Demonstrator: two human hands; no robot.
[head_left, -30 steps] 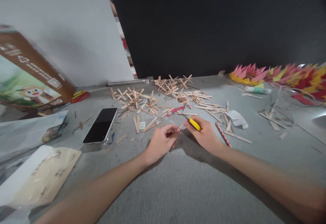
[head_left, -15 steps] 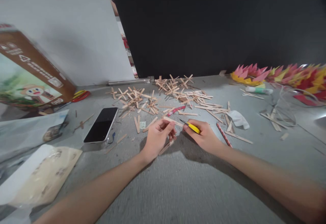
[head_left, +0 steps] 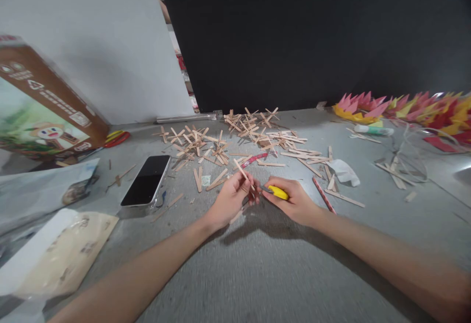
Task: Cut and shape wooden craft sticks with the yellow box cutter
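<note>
My left hand (head_left: 233,195) pinches a thin wooden craft stick (head_left: 242,170) that slants up and to the left from the fingers. Closed in my right hand (head_left: 294,199) is a yellow utility knife (head_left: 278,192), its dark blade end pointing left at the left fingers and the stick. Whether the blade touches the wood is too blurred to tell. Just beyond both hands lies a red patterned strip (head_left: 253,159). Loose craft sticks (head_left: 301,153) and a heap of sticks joined into crosses and stars (head_left: 195,141) spread behind it.
A black phone (head_left: 147,181) lies left of my hands, with plastic packets (head_left: 69,249) nearer me. Red and yellow scissors (head_left: 117,137) rest by a brown box (head_left: 47,107). To the right are a crumpled tissue (head_left: 344,172), a red patterned stick (head_left: 324,194), a glue stick (head_left: 373,130) and paper crowns (head_left: 360,107).
The craft stick has turned from nearly level to a steeper slant in my left hand. My right hand has lowered the knife slightly, its tip now close to the left fingers.
</note>
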